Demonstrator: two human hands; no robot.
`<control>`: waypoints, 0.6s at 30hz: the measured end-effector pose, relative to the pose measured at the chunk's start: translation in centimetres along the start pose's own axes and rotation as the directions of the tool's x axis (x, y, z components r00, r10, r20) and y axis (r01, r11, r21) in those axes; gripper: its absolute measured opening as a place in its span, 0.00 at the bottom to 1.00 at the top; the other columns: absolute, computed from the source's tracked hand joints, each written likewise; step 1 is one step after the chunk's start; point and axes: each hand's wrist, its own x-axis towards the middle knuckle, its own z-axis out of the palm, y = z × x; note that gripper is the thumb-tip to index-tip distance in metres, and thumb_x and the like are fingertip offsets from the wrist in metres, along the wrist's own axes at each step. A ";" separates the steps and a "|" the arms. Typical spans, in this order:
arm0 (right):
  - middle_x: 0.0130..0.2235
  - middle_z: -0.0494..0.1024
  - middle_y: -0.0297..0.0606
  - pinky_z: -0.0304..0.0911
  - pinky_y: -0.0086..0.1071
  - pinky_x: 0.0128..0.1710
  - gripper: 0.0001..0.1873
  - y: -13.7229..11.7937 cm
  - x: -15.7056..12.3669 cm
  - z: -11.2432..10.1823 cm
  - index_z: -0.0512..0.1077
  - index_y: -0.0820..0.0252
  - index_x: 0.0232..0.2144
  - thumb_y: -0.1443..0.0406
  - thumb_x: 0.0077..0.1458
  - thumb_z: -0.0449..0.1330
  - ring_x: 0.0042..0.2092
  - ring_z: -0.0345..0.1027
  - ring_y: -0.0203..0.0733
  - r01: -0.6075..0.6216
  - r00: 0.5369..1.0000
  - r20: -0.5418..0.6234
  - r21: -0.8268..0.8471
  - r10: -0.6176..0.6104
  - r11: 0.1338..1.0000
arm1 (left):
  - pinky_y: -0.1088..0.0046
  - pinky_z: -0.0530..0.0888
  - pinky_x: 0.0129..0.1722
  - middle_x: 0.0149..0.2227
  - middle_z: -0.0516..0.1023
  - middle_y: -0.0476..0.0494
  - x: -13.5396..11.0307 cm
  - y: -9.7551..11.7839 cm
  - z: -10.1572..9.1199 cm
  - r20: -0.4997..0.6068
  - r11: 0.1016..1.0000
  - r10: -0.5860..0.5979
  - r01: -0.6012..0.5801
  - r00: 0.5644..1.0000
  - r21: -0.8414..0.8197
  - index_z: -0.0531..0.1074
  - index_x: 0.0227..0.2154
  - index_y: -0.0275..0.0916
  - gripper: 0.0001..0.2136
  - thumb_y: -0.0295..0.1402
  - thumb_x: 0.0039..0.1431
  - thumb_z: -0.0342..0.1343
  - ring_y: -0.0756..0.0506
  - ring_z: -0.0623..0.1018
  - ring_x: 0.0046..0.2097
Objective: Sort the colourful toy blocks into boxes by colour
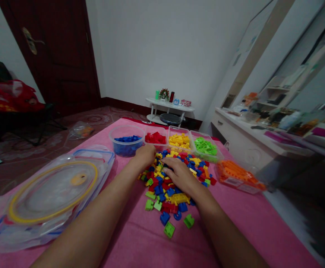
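Observation:
A heap of small plastic building blocks (176, 186) in red, blue, yellow and green lies on a pink cloth (140, 238). My left hand (145, 155) rests at the heap's far left edge, fingers curled down among the blocks; what it grips is hidden. My right hand (179, 175) lies palm down on the heap's middle with fingers stretched toward the left. Behind the heap stand a round tub of blue blocks (126, 144), then trays of red blocks (155, 138), yellow blocks (179, 140) and green blocks (205, 146). A tray of orange blocks (236, 175) sits at the right.
Several clear plastic lids (53, 190) with yellow and blue rims are stacked at the left. A white dresser (252, 141) with clutter runs along the right. A small white table (169, 108) and a dark door (56, 52) stand beyond.

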 end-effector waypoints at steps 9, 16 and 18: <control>0.34 0.77 0.34 0.57 0.29 0.35 0.08 -1.9 0.0 -3.0 0.76 0.56 0.31 0.69 0.45 0.61 0.36 0.68 0.38 -0.162 0.966 0.166 -0.211 0.199 0.964 | 0.75 0.69 0.36 0.35 0.79 0.41 -0.1 1.0 -1.7 -0.020 0.999 0.033 -0.032 0.999 0.031 0.79 0.32 0.40 0.11 0.33 0.47 0.54 0.45 0.76 0.38; 0.34 0.76 0.33 0.50 0.28 0.29 0.07 -2.5 -0.4 -1.7 0.73 0.55 0.29 0.65 0.42 0.62 0.34 0.67 0.38 -0.207 0.940 0.196 -0.322 0.279 0.924 | 0.78 0.64 0.27 0.23 0.74 0.45 0.1 1.7 -1.9 -0.003 0.967 0.123 -0.120 0.992 -0.226 0.78 0.28 0.33 0.13 0.37 0.48 0.53 0.49 0.72 0.29; 0.32 0.76 0.34 0.50 0.28 0.29 0.05 -2.2 -0.3 -1.6 0.73 0.56 0.28 0.66 0.45 0.60 0.34 0.67 0.37 -0.213 0.946 0.168 -0.328 0.279 0.920 | 0.78 0.62 0.26 0.20 0.72 0.47 0.1 1.6 -1.8 -0.014 0.960 0.142 -0.141 0.990 -0.244 0.77 0.25 0.32 0.13 0.37 0.48 0.52 0.49 0.70 0.27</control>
